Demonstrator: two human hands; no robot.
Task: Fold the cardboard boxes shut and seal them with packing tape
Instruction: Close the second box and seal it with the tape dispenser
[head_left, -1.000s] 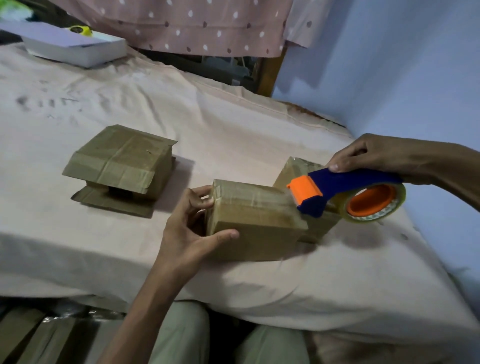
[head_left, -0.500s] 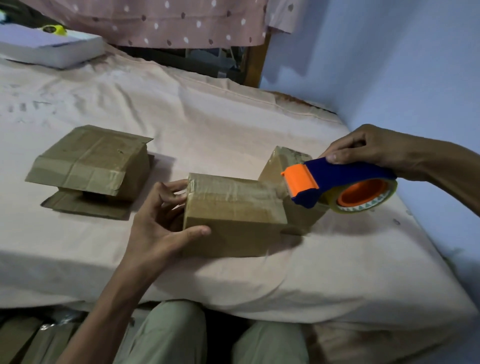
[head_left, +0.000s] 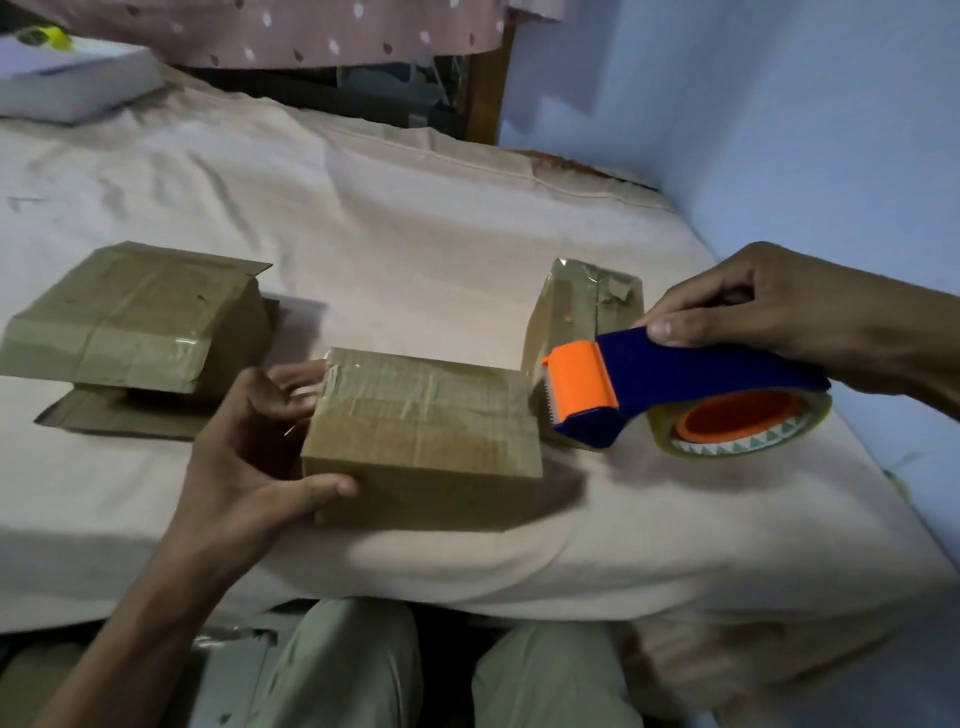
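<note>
Three cardboard boxes sit on the sheet, one at the left (head_left: 140, 317), one in the middle (head_left: 423, 436) and one behind it (head_left: 582, 317), along with one tape dispenser (head_left: 675, 395), one white package (head_left: 78, 78) and two hands (head_left: 244, 457) (head_left: 753, 306).

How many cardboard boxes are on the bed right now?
3. The near box, gripped by the left hand; the left box, on a loose flat cardboard piece; the far box, partly behind the tape dispenser. More cardboard shows dimly below the bed edge.
</note>
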